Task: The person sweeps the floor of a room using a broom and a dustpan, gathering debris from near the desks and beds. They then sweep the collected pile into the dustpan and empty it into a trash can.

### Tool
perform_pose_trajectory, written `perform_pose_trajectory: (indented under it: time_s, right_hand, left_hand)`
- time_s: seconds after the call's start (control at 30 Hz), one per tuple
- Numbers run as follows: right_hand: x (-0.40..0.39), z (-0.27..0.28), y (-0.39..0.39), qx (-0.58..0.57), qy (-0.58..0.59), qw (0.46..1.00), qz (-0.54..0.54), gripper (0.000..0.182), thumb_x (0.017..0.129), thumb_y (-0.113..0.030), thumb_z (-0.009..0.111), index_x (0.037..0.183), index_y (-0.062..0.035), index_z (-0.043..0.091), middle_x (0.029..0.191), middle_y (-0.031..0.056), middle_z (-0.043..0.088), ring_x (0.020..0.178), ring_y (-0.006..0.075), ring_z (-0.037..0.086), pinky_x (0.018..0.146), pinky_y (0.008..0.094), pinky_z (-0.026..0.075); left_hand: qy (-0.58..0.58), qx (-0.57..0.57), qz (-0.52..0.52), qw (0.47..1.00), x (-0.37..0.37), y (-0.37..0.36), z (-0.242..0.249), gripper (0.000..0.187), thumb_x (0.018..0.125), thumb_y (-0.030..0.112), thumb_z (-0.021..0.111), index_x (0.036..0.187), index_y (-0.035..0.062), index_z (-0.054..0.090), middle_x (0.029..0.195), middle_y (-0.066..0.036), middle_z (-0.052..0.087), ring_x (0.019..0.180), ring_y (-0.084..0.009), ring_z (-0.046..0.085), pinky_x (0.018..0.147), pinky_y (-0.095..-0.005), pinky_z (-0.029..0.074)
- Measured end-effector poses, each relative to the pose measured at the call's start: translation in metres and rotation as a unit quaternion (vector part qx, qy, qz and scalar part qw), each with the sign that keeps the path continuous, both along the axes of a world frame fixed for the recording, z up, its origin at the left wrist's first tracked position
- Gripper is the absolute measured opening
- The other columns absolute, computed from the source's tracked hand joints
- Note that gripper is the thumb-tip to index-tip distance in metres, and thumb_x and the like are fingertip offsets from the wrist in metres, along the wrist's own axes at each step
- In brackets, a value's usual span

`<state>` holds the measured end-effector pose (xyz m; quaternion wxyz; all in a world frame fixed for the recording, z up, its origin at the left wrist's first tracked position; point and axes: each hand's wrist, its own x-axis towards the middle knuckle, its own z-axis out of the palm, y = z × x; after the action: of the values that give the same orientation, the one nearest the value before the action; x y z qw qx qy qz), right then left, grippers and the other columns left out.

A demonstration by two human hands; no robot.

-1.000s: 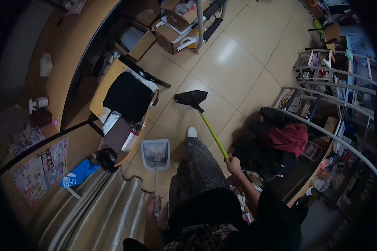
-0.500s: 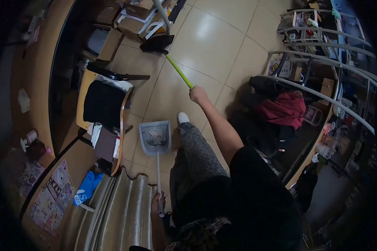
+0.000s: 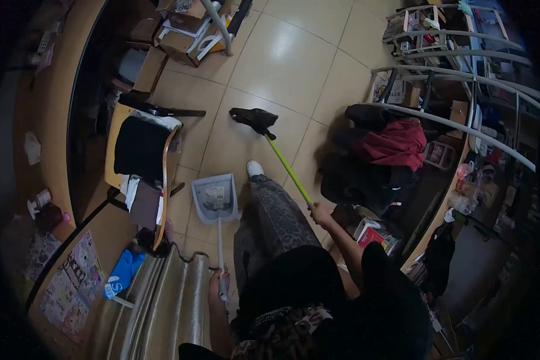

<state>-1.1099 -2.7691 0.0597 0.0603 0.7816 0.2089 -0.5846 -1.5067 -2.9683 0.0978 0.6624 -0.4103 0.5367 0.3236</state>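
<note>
My right hand (image 3: pixel 321 214) is closed round the lower end of a green broom handle. The black head of the broom (image 3: pixel 257 119) lies on the tiled floor, ahead of my white shoe (image 3: pixel 255 168). Down at the lower left, my left hand (image 3: pixel 218 283) grips the pale handle of a grey dustpan. The dustpan (image 3: pixel 215 200) rests on the floor left of my shoe, with some debris in its pan that is too small to make out.
A chair (image 3: pixel 109 157) with dark cloth on it stands at the left. Cardboard boxes (image 3: pixel 177 45) sit at the top left. Dark and red clothes (image 3: pixel 396 144) are heaped at the right, beside curved metal rails (image 3: pixel 462 127). A curtain (image 3: pixel 174 300) hangs at the lower left.
The broom head has come back from beside the boxes towards my shoe, and my right hand has drawn back down and to the right. My left hand still holds the dustpan.
</note>
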Motion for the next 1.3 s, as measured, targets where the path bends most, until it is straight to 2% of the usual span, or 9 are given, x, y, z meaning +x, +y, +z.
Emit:
perform_pose_trajectory:
  time_s: [0.13,0.4,0.43,0.5,0.6,0.7,0.87,1.1,1.3]
  right_hand:
    - [0.036,0.031,0.01,-0.01,0.082,0.971,-0.225,0.028,0.082,-0.031,0.041,0.072,-0.0047,0.047,0.044,-0.0035,0.029,0.033,0.0078,0.025,0.031,0.0232,0.018]
    - [0.096,-0.071,0.147,0.04,0.094,0.963,-0.248,0.022,0.081,-0.03,0.037,0.07,-0.0117,0.04,0.047,-0.0041,0.027,0.034,0.0067,0.024,0.03,0.0195,0.018]
    - [0.136,-0.127,0.156,0.253,0.088,0.95,0.158,0.019,0.078,-0.025,0.039,0.066,-0.0113,0.039,0.046,-0.0026,0.028,0.033,0.0086,0.025,0.03,0.0206,0.018]
    - [0.16,-0.201,0.154,0.414,0.079,0.734,0.533,0.017,0.075,-0.021,0.041,0.062,-0.011,0.038,0.045,-0.001,0.029,0.033,0.0104,0.026,0.029,0.0218,0.018]
    - [0.124,-0.224,0.148,0.503,0.063,0.642,0.575,0.013,0.063,-0.016,0.047,0.059,-0.0097,0.036,0.045,0.003,0.032,0.036,0.0155,0.032,0.034,0.0258,0.024]
    - [0.063,-0.203,0.099,0.409,0.027,0.746,0.526,0.013,0.065,-0.017,0.046,0.06,-0.0086,0.038,0.044,0.003,0.034,0.035,0.0159,0.033,0.033,0.0264,0.024]
    - [-0.03,-0.121,-0.027,0.104,0.029,0.967,0.232,0.016,0.069,-0.02,0.046,0.062,-0.0068,0.041,0.044,0.0031,0.036,0.034,0.0166,0.034,0.032,0.0276,0.025]
    - [-0.091,-0.011,-0.101,-0.035,0.114,0.989,0.083,0.022,0.075,-0.024,0.045,0.066,-0.0043,0.046,0.044,0.0031,0.039,0.032,0.0175,0.036,0.031,0.0292,0.027]
    - [-0.128,-0.039,-0.082,0.055,0.09,0.958,0.268,0.03,0.079,-0.028,0.043,0.068,-0.0016,0.05,0.043,0.0043,0.042,0.031,0.0185,0.039,0.03,0.0306,0.029]
  left_hand:
    - [0.021,0.006,0.018,1.0,0.0,0.004,0.019,0.022,0.076,0.009,0.048,0.095,-0.0012,0.045,0.074,-0.006,0.049,0.052,-0.009,0.041,0.042,-0.017,0.036]
    - [0.044,0.063,-0.048,0.996,-0.004,-0.05,0.023,0.019,0.077,0.011,0.047,0.094,0.0023,0.047,0.07,-0.004,0.048,0.051,-0.008,0.042,0.042,-0.017,0.036]
    - [0.06,0.047,-0.069,0.995,0.0,-0.052,0.027,0.016,0.078,0.012,0.047,0.092,0.0033,0.047,0.067,-0.002,0.047,0.05,-0.0076,0.042,0.042,-0.0168,0.036]
    - [0.082,0.04,-0.068,0.993,0.007,-0.07,0.02,0.015,0.079,0.014,0.046,0.09,0.0039,0.048,0.064,-0.001,0.045,0.05,-0.0074,0.041,0.042,-0.017,0.035]
    - [0.084,0.029,-0.085,0.992,0.011,-0.071,0.029,0.013,0.08,0.016,0.045,0.087,0.0046,0.048,0.059,0.0,0.042,0.048,-0.0071,0.04,0.042,-0.0174,0.035]
    - [0.075,0.045,-0.072,0.994,0.019,-0.088,0.028,0.012,0.081,0.015,0.043,0.085,0.0047,0.047,0.058,0.001,0.041,0.047,-0.0071,0.039,0.042,-0.0178,0.034]
    - [0.049,0.119,0.064,0.99,0.027,-0.139,0.005,0.011,0.081,0.015,0.041,0.083,0.0045,0.046,0.056,0.001,0.04,0.047,-0.007,0.039,0.042,-0.0178,0.034]
    - [0.081,0.086,0.043,0.992,0.021,-0.152,0.036,0.011,0.081,0.015,0.041,0.081,0.0046,0.044,0.052,0.0,0.04,0.043,-0.0083,0.04,0.038,-0.0193,0.034]
    - [0.065,0.1,0.164,0.979,0.02,-0.238,-0.007,0.012,0.082,0.014,0.042,0.081,0.003,0.046,0.056,-0.001,0.043,0.045,-0.0081,0.043,0.04,-0.0174,0.039]
